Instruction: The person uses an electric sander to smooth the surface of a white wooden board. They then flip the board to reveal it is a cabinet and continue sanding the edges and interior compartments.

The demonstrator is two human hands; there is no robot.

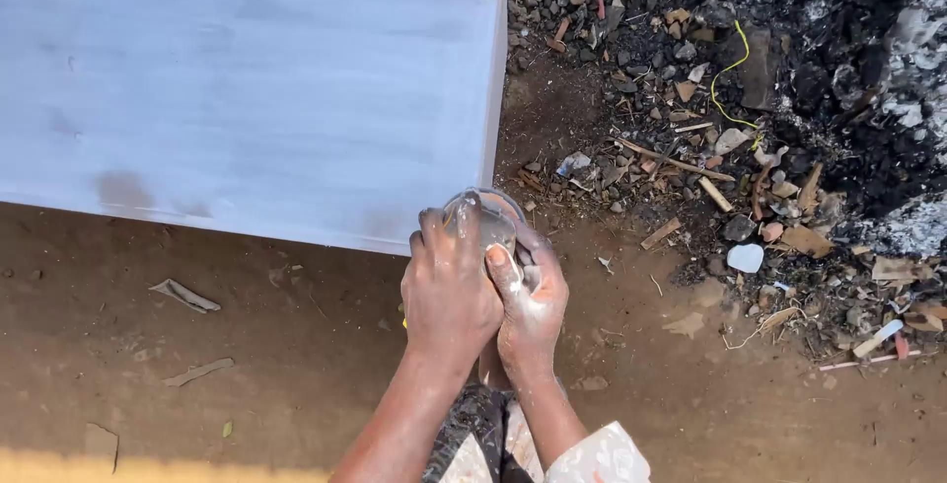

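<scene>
Seemingly both hands' fingers (pixel 490 258) curled, gripping clear bottle (pixel 483 215)

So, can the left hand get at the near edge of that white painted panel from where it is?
Probably yes. The left hand grips a clear container together with the right hand, just below the white panel; nothing lies between them, but it would have to let go first.

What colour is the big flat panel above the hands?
Pale bluish-grey panel, streaky with darker smudges; head view.

left hand (pixel 449 296): bare, dusted with pale powder
right hand (pixel 531 310): bare, whitish smears
right sleeve (pixel 602 458): pale, patterned cuff
</scene>
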